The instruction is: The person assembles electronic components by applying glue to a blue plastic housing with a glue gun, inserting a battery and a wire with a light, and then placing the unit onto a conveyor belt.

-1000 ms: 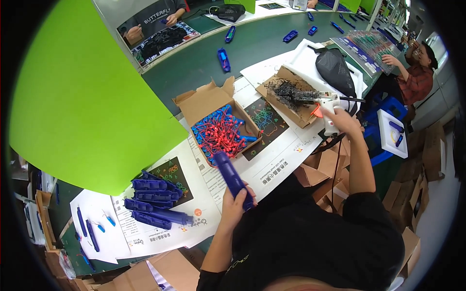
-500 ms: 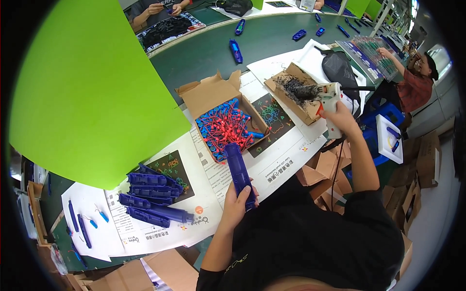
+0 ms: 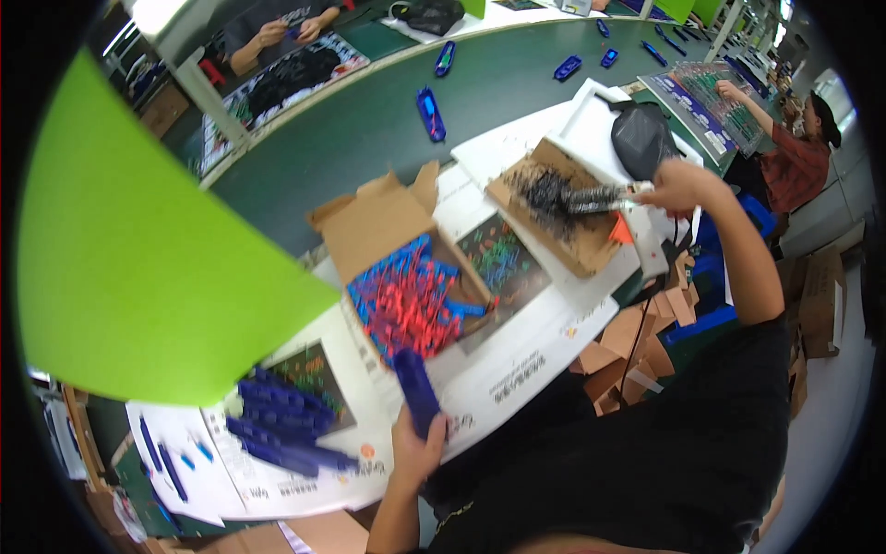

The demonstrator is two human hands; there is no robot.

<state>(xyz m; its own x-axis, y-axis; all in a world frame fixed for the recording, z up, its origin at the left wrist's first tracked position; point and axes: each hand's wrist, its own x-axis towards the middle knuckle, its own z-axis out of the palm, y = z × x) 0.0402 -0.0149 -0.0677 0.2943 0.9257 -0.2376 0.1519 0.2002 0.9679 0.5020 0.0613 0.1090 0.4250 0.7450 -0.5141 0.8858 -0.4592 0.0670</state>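
The left hand is clamped on a purple casing, thumb along it, the far end pointing up and slightly left by the near corner of the box of blue cells with red wires. Half a second ago it has the same hold, with the casing's hollow side plainer to see; now blur softens its detail.

The right hand shows the main change. Earlier it wraps the handle of the glue gun, by the orange trigger; now handle and trigger are uncovered, and the hand is higher, at the upper rear of the gun. Blur hides whether its fingers are closed on the gun or only near it, so I cannot tell. The gun's front end is over the stained tray, as before.

The view has swung too: the green panel covers less at upper left, and a pale post shows there now. The pile of casings keeps its place left of the box, on the paper. The black bag stays just beyond the right hand. Across the bench, a co-worker's hands are close together, as half a second ago.
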